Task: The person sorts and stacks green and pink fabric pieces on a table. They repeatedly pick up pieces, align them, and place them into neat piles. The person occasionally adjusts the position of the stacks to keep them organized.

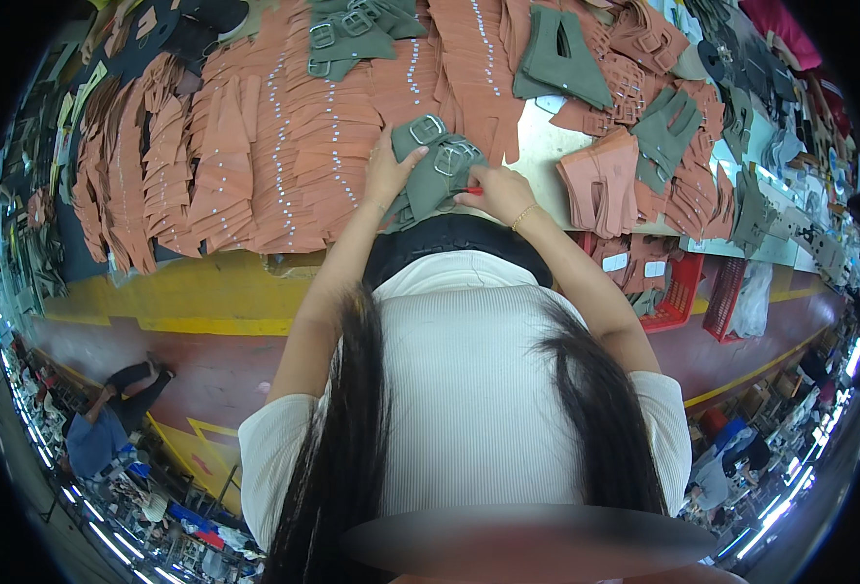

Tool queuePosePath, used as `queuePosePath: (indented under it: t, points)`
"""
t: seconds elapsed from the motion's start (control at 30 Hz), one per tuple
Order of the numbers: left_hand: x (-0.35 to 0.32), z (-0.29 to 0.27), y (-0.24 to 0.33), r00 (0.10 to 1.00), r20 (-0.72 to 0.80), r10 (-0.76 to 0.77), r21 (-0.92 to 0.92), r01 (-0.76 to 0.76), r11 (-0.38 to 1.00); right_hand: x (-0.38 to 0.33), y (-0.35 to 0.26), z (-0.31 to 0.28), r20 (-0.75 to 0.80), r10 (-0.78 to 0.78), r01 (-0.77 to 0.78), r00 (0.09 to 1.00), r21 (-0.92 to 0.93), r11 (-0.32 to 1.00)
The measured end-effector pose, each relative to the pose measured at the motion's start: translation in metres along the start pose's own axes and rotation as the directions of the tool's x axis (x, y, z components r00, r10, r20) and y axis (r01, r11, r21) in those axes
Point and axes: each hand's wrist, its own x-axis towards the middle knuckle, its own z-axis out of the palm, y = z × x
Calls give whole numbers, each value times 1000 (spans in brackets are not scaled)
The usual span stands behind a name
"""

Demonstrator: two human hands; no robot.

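Dark green leather pieces with square metal buckles [435, 170] are held up in front of me at the table's near edge. My left hand [391, 170] is closed around their left side, thumb across the front. At their right edge is my right hand [501, 192], its fingers pinched around a small red tool [469, 196]; most of the tool is hidden by the fingers, so its kind does not show. A bracelet circles the right wrist.
Rows of overlapping orange-brown leather pieces [284, 146] cover the table. More green buckled pieces [352, 34] lie on them, with folded green pieces [561, 58] and orange-brown stacks [600, 185] to the right. Below the right edge stands a red crate [678, 292].
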Motion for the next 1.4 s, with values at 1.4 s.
queuePosePath:
  t: [1.4]
  points:
    - [25,-37,24,982,167,-85,387,14,922,26,-4,39,-314,-77,78,946,-10,997]
